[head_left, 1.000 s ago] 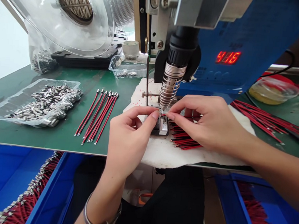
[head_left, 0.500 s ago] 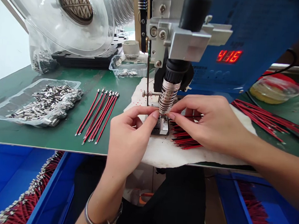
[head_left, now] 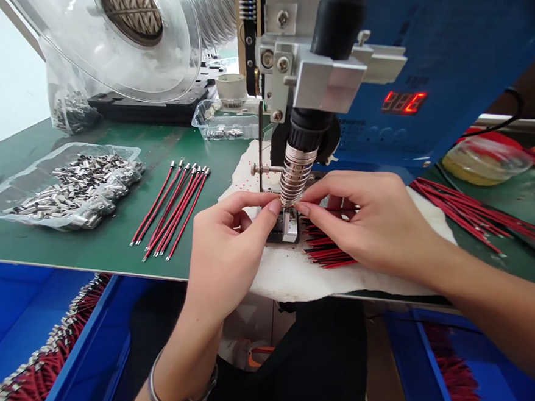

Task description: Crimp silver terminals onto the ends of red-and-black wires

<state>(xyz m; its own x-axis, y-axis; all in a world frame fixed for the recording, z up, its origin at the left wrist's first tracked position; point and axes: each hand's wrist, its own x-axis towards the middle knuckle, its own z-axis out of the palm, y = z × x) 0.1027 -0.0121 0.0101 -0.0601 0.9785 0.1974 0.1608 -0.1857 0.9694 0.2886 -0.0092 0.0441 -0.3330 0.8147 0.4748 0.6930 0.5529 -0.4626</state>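
Note:
My left hand is closed in a pinch, thumb and forefinger at the left of the soldering head's coiled metal guard. What those fingertips hold is too small to make out. My right hand pinches a thin wire from the other side, its fingertips just right of the guard's lower end. Both pinches nearly meet above a small metal fixture. Under my right hand, a bundle of red and black wires lies on a white cloth.
Wires with small metal cylinders lie left of my hands, beside a clear tray of metal cylinders. The blue machine stands behind. More red wires lie at right. Blue bins sit below the table edge.
The red display has changed from 416 to partly lit segments. The whole view has shifted slightly; both hands keep their pinches at the guard's lower end.

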